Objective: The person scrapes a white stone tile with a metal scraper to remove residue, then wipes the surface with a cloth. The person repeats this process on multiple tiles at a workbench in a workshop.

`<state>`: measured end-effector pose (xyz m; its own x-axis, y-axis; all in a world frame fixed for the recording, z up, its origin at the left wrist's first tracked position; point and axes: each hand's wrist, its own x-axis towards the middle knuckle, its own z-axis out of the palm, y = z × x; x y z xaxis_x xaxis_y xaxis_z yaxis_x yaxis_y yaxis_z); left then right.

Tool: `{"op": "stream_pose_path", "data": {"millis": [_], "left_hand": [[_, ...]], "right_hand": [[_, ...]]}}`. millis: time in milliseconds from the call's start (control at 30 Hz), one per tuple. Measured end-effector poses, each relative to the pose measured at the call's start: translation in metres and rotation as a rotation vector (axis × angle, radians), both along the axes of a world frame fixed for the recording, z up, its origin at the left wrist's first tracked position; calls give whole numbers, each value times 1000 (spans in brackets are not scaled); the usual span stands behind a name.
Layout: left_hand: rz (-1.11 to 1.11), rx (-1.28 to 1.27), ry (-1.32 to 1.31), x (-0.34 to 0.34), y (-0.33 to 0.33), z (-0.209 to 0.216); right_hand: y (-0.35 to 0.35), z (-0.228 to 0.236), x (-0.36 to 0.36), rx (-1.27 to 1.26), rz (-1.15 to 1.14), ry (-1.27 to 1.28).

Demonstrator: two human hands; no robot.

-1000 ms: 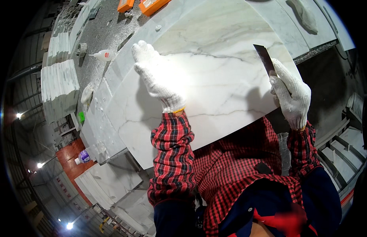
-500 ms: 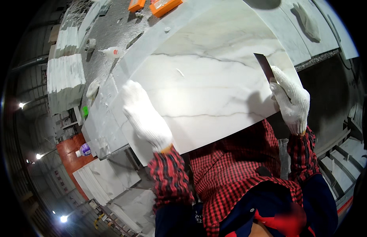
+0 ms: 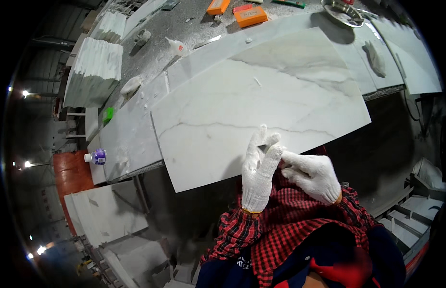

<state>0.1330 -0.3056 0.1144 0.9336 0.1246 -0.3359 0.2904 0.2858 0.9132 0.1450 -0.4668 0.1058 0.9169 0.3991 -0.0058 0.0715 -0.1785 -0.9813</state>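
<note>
My left hand [image 3: 259,175], in a white knitted glove, is raised at the front edge of a large white marble-patterned slab [image 3: 208,101]. Its fingers close around a thin dark scraper blade [image 3: 264,148], of which only a small part shows between them. Right beside it, my gloved right hand [image 3: 313,176] has curled fingers meeting the left fingertips. Most of the blade is hidden by the gloves, including where the right fingers grip it. A small white sliver [image 3: 257,81] lies on the slab.
On the grey worktop beyond are orange boxes [image 3: 251,17], a white squeeze bottle [image 3: 177,47] and a metal bowl [image 3: 343,13]. A purple-labelled bottle [image 3: 99,156] and green block [image 3: 108,115] are at left, near stacked slabs [image 3: 94,72]. A white glove [image 3: 375,58] lies far right.
My right hand has come left and down with the dark blade, off the slab's right side. My left hand has moved right from the slab's left side, and the hands now meet.
</note>
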Motion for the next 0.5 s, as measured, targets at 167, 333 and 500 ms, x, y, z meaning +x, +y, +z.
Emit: {"op": "stream_pose_path", "data": {"millis": [167,333,500], "left_hand": [[-78,90,-36,-24,22,-7],[-427,599,-40,-34,52,11],[-251,697,-98,-47,73,10]], "right_hand": [[12,0,-18,-78,17,-62],[-3,3,-18,-257,-5,-291],[-30,-1,10,-350,-252,-303]]}}
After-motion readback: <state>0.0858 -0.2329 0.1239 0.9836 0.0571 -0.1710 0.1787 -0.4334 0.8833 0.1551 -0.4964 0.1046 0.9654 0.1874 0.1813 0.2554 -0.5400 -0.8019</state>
